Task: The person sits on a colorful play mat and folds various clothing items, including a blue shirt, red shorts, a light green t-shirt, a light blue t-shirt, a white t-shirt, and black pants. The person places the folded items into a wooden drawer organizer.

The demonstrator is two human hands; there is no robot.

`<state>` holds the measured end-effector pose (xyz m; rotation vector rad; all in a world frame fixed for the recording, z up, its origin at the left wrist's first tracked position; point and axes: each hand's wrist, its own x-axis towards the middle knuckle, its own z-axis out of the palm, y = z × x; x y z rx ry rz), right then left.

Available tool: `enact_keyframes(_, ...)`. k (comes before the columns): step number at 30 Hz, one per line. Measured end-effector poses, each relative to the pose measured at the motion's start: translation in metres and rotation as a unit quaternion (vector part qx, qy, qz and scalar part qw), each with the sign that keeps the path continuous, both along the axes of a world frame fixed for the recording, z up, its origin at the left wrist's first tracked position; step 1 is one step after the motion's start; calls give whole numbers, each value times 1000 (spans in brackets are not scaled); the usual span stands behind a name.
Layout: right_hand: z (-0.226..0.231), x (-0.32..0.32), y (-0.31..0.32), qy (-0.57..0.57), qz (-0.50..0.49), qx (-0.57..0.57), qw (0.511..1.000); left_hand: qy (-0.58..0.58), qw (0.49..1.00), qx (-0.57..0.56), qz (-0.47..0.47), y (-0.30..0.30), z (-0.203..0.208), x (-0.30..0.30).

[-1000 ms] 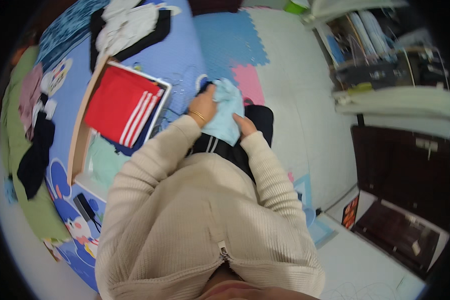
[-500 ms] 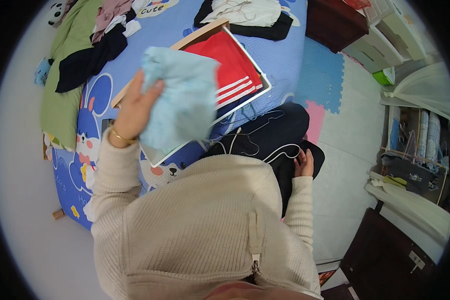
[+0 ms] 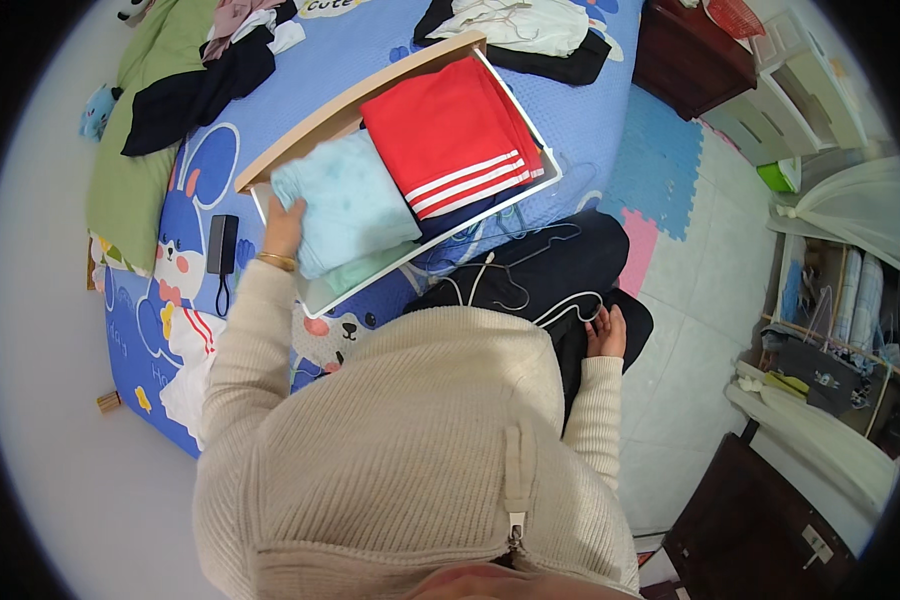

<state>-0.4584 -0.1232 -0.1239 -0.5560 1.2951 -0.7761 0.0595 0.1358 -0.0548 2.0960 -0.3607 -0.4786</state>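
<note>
Pressed into a white drawer-like box with a pale wooden front (image 3: 370, 100), a folded light blue garment (image 3: 350, 205) lies at the box's left end. My left hand (image 3: 283, 232) is closed on its left edge, partly inside the box wall. Beside it rests a folded red garment with white stripes (image 3: 440, 130), over dark blue cloth. Pale green cloth (image 3: 370, 268) peeks out below the light blue one. My right hand (image 3: 607, 335) rests on my dark-trousered leg, its fingers loosely apart. The end of a white hanger (image 3: 568, 300) lies against its fingertips.
Thin wire hangers (image 3: 510, 265) lie across my lap. A dark rectangular case with a strap (image 3: 222, 245) and a white garment (image 3: 185, 390) lie on the blue bed to the left. More clothes (image 3: 515, 30) are at the far side. A drying rack (image 3: 840, 320) stands at the right.
My left hand has lowered the light blue garment into the box, uncovering more of the red one. The right hand stays by the hanger. The view has shifted slightly.
</note>
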Motion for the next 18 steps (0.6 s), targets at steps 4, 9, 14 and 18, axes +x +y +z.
enact_keyframes(4,-3,-5,-1,-3,-3,-10,1000,-251,952,173,-9,6,-59,-19)
enact_keyframes(9,0,-5,2,-2,1,-12,1000,-378,811,369,-253,-30,-10,-50)
enact_keyframes(14,-4,-5,1,10,2,-10,1000,-219,810,476,-263,-67,-22,-87)
enact_keyframes(18,-10,-8,3,18,14,-16,1000,-100,842,501,-172,-97,-14,-86)
